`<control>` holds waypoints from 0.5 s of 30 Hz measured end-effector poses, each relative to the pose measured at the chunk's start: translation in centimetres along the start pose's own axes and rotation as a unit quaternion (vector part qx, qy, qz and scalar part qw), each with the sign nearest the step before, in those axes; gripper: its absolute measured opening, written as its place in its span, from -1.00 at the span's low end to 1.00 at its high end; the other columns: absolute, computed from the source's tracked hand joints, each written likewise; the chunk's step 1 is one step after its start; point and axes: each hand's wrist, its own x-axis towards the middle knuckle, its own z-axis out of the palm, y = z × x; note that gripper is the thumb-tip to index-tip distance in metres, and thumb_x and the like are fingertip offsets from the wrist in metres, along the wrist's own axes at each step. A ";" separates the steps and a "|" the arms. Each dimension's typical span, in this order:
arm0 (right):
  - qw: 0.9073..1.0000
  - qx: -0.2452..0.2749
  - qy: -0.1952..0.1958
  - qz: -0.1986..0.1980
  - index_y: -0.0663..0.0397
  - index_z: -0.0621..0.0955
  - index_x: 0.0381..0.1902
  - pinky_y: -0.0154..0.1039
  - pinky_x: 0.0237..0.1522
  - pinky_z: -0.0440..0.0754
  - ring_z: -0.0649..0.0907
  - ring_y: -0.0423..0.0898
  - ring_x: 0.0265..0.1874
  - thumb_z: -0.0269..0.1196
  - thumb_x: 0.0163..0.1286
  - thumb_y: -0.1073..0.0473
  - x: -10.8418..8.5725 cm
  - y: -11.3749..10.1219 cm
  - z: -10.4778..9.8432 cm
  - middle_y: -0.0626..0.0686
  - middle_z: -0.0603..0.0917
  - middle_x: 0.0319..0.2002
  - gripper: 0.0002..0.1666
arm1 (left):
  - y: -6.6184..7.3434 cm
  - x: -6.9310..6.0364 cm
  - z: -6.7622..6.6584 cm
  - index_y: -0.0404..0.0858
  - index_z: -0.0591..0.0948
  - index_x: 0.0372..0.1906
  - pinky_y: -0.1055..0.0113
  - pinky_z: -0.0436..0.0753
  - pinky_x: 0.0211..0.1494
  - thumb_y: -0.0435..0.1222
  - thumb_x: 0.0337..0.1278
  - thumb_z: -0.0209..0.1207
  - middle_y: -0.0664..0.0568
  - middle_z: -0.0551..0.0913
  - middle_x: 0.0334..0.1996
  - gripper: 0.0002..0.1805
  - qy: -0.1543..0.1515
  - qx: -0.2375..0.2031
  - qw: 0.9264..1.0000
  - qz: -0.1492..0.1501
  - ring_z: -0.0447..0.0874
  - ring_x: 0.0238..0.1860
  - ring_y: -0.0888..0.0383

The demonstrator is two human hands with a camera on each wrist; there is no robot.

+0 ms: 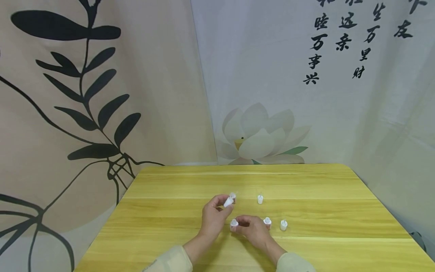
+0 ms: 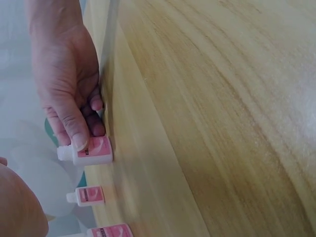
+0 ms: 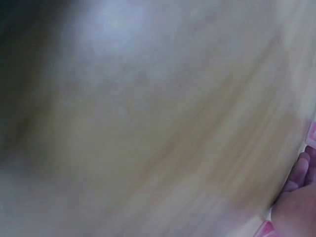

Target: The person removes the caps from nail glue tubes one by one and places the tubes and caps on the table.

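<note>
In the head view, my left hand (image 1: pixel 213 215) pinches a tilted white piece (image 1: pixel 228 202) and my right hand (image 1: pixel 254 229) a bottle (image 1: pixel 234 224), both well in from the tabletop's (image 1: pixel 340 200) far edge. From my left wrist, that bottle stands upright, pink-labelled, in my right-hand pinch; from my right wrist, I cannot tell the hold.

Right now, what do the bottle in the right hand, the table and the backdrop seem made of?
The bottle: probably plastic, given its smooth white body; the label's material is unclear.
The table: wood or wood-look laminate, slightly glossy, with grain streaks and pale glare.
The backdrop: likely matte printed fabric, judging by its soft folds.
</note>
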 end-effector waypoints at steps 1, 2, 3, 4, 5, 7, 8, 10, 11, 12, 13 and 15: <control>1.000 0.001 0.000 0.001 0.13 0.71 -0.12 -0.20 -0.10 0.64 0.67 -0.06 -0.14 0.42 0.25 0.13 0.0 0.0 0.0 -0.01 0.75 -0.20 -0.72 | 0.0 0.0 0.0 -0.24 0.66 -0.11 0.46 0.52 -0.28 -0.37 0.13 0.36 -0.01 0.74 -0.19 -0.79 0.000 0.000 1.000 0.000 0.57 -0.29 0.13; 1.000 0.001 0.000 0.002 0.13 0.71 -0.11 -0.20 -0.10 0.64 0.67 -0.06 -0.14 0.42 0.25 0.13 0.0 0.0 0.0 -0.01 0.75 -0.20 -0.72 | 0.1 0.1 0.0 -0.24 0.66 -0.11 0.46 0.51 -0.28 -0.36 0.14 0.36 -0.02 0.73 -0.18 -0.79 0.001 0.000 1.000 -0.001 0.57 -0.29 0.13; 1.000 0.001 0.000 0.002 0.14 0.71 -0.11 -0.20 -0.10 0.64 0.67 -0.06 -0.14 0.42 0.25 0.13 0.0 0.0 0.0 -0.01 0.75 -0.20 -0.71 | 0.1 0.1 0.0 -0.24 0.66 -0.11 0.46 0.51 -0.29 -0.35 0.14 0.36 -0.04 0.73 -0.17 -0.79 0.001 0.000 1.000 -0.002 0.57 -0.29 0.12; 1.000 0.001 0.000 0.003 0.14 0.71 -0.11 -0.20 -0.10 0.64 0.67 -0.06 -0.14 0.42 0.25 0.13 0.0 0.0 0.0 -0.01 0.75 -0.20 -0.71 | 0.1 0.2 0.0 -0.23 0.66 -0.11 0.46 0.50 -0.31 -0.34 0.15 0.36 -0.04 0.73 -0.17 -0.79 0.001 -0.001 1.000 -0.004 0.56 -0.31 0.12; 1.000 0.001 0.001 0.004 0.14 0.71 -0.10 -0.20 -0.10 0.64 0.67 -0.07 -0.15 0.42 0.25 0.13 0.0 0.0 0.0 -0.01 0.75 -0.20 -0.70 | 0.2 0.3 0.0 -0.24 0.66 -0.10 0.46 0.50 -0.33 -0.33 0.15 0.36 -0.06 0.72 -0.17 -0.78 0.003 -0.001 1.000 -0.005 0.55 -0.32 0.12; 1.000 0.000 0.002 0.004 0.15 0.71 -0.10 -0.21 -0.11 0.64 0.67 -0.07 -0.15 0.42 0.24 0.14 0.0 0.1 0.0 -0.01 0.75 -0.20 -0.70 | 0.3 0.4 -0.1 -0.23 0.66 -0.07 0.47 0.49 -0.36 -0.29 0.16 0.37 -0.08 0.72 -0.14 -0.75 0.004 0.001 1.000 -0.007 0.54 -0.35 0.15; 1.000 0.000 0.002 0.004 0.15 0.70 -0.10 -0.21 -0.11 0.64 0.67 -0.07 -0.15 0.43 0.24 0.14 0.0 0.1 0.0 -0.01 0.75 -0.20 -0.69 | 0.4 0.5 -0.1 -0.22 0.67 -0.05 0.48 0.48 -0.37 -0.28 0.15 0.37 -0.08 0.72 -0.14 -0.73 0.006 0.003 1.000 -0.007 0.53 -0.36 0.17; 1.000 -0.003 0.004 0.004 0.15 0.71 -0.09 -0.21 -0.11 0.64 0.67 -0.07 -0.15 0.43 0.24 0.14 0.0 0.1 0.0 -0.01 0.75 -0.20 -0.69 | 0.6 0.7 -0.2 -0.23 0.68 -0.03 0.48 0.49 -0.39 -0.28 0.16 0.37 -0.07 0.73 -0.14 -0.72 0.008 0.003 1.000 -0.007 0.53 -0.38 0.17; 1.000 -0.003 0.004 0.004 0.15 0.70 -0.09 -0.21 -0.11 0.64 0.67 -0.07 -0.15 0.43 0.24 0.14 0.0 0.1 0.1 -0.01 0.75 -0.20 -0.69 | 0.7 0.8 -0.2 -0.23 0.68 -0.02 0.48 0.49 -0.39 -0.28 0.16 0.37 -0.08 0.73 -0.14 -0.71 0.009 0.002 1.000 -0.007 0.55 -0.38 0.17; 1.000 -0.003 0.004 0.005 0.15 0.71 -0.09 -0.21 -0.11 0.64 0.67 -0.07 -0.15 0.43 0.24 0.14 0.0 0.1 0.1 -0.01 0.75 -0.20 -0.69 | 0.8 0.9 -0.3 -0.23 0.68 -0.01 0.47 0.49 -0.39 -0.29 0.16 0.37 -0.10 0.74 -0.15 -0.71 0.009 0.000 1.000 -0.007 0.57 -0.37 0.15; 1.000 -0.003 0.005 0.005 0.15 0.71 -0.10 -0.21 -0.11 0.64 0.67 -0.07 -0.15 0.43 0.24 0.14 0.0 0.1 0.1 -0.01 0.75 -0.20 -0.69 | 0.9 1.0 -0.3 -0.23 0.68 -0.02 0.47 0.50 -0.38 -0.30 0.17 0.36 -0.10 0.75 -0.16 -0.72 0.010 -0.003 1.000 -0.006 0.59 -0.37 0.13; 1.000 -0.002 0.005 0.006 0.15 0.71 -0.10 -0.21 -0.11 0.64 0.66 -0.07 -0.15 0.43 0.23 0.14 0.0 0.1 0.1 -0.01 0.75 -0.20 -0.70 | 1.1 1.1 -0.4 -0.23 0.69 -0.03 0.45 0.51 -0.34 -0.30 0.17 0.36 -0.13 0.76 -0.20 -0.74 0.009 -0.013 1.000 -0.003 0.64 -0.34 0.08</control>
